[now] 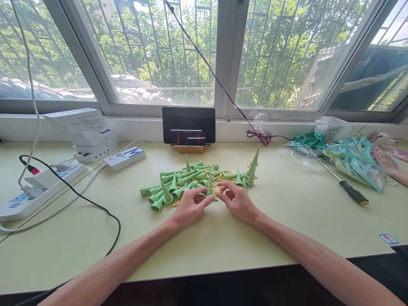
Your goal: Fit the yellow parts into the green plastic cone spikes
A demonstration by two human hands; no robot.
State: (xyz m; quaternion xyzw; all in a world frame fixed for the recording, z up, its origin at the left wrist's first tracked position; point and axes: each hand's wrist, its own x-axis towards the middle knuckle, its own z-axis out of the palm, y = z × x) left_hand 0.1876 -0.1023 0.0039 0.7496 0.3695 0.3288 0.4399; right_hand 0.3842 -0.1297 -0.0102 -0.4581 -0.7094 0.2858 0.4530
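Bare hands, slim forearms — one small spot

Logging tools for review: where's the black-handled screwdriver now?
In the head view, the black-handled screwdriver lies on the pale table, right of the right hand and beside the teal plastic bundle.

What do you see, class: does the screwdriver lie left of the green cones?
No: the screwdriver lies to the right of the green cones.
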